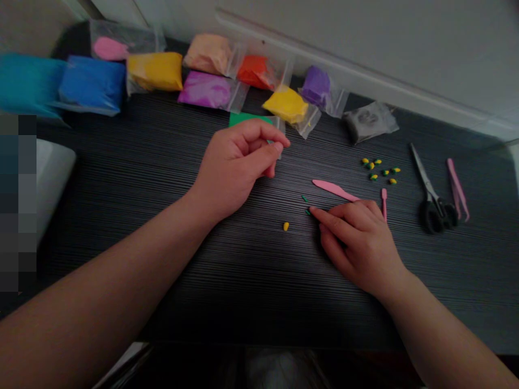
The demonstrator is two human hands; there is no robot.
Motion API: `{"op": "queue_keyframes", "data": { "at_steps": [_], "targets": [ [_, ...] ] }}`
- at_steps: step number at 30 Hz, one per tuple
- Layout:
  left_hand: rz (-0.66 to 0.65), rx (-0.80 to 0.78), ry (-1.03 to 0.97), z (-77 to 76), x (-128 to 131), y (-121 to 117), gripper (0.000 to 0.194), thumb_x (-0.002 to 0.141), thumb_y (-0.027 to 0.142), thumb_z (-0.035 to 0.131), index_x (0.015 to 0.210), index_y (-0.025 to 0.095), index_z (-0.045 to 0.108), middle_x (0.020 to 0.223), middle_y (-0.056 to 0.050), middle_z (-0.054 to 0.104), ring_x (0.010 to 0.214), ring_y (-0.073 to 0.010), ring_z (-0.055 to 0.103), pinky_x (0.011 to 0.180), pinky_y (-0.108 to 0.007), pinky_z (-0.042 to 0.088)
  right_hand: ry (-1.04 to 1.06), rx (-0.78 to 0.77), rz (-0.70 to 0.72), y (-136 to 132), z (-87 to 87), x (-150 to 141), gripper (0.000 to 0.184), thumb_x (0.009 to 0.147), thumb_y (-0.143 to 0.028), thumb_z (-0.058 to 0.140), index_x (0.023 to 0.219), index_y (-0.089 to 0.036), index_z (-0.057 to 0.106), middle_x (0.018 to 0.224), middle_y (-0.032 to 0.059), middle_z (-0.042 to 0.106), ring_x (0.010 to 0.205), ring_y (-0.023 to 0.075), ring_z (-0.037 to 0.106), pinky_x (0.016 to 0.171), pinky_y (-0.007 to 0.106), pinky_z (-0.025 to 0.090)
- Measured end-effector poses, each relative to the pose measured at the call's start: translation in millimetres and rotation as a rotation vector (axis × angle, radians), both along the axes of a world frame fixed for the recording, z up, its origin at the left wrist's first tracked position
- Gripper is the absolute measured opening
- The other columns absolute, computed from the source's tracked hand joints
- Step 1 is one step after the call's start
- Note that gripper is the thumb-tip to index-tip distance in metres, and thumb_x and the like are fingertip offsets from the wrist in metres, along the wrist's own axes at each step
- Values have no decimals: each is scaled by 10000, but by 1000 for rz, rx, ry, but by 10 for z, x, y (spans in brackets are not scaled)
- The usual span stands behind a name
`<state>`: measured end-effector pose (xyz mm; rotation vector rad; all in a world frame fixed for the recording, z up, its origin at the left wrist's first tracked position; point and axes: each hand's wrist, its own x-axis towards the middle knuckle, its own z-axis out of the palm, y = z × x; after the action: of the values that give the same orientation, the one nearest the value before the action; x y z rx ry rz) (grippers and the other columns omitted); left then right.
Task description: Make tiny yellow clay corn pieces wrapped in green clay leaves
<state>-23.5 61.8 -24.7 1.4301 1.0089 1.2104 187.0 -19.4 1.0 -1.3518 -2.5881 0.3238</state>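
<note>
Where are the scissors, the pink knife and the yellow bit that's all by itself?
Scissors [432,195]: head view, near where blades and handles meet.
Pink knife [334,188]: head view, on its blade.
Yellow bit [286,226]: head view, on its middle.

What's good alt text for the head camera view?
A person's right grip extends its index finger to tiny green pieces near a yellow piece on a dark table; the left grip is curled nearby. Around them lie pink tools, scissors, small yellow-and-green pieces and bags of colored material.
</note>
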Motion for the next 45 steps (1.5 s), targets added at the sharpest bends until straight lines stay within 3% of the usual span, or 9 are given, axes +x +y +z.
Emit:
{"op": "queue_keyframes", "data": {
  "at_steps": [7,16,27,45],
  "targets": [
    [-4,3,2,12,1,-6,104,772,140,526,825,136,615,547,31,524,445,-46,466,443,-187,333,23,-18,83,-31,21,-13,330,792,-202,507,1117,-211,561,856,37,572,786,167,497,766,381,346],
    [-2,0,-1,17,5,-4,100,769,137,525,812,138,615,573,27,534,449,-42,470,444,-180,333,50,-7,45,-22,11,-19,330,791,-185,503,1117,-163,551,845,43,584,798,167,501,793,382,347],
    [0,-4,2,31,9,-4,96,767,129,526,807,121,612,516,42,512,435,-35,454,446,-171,333,26,-9,126,-25,26,-22,316,786,-211,515,1096,-217,574,852,34,569,751,163,474,742,372,341],
    [-8,4,9,11,1,2,95,773,146,526,806,156,615,543,44,520,444,-40,462,442,-177,339,76,-23,56,-26,14,-45,313,792,-191,503,1100,-165,552,838,41,585,779,163,499,773,366,342]
  ]
}}
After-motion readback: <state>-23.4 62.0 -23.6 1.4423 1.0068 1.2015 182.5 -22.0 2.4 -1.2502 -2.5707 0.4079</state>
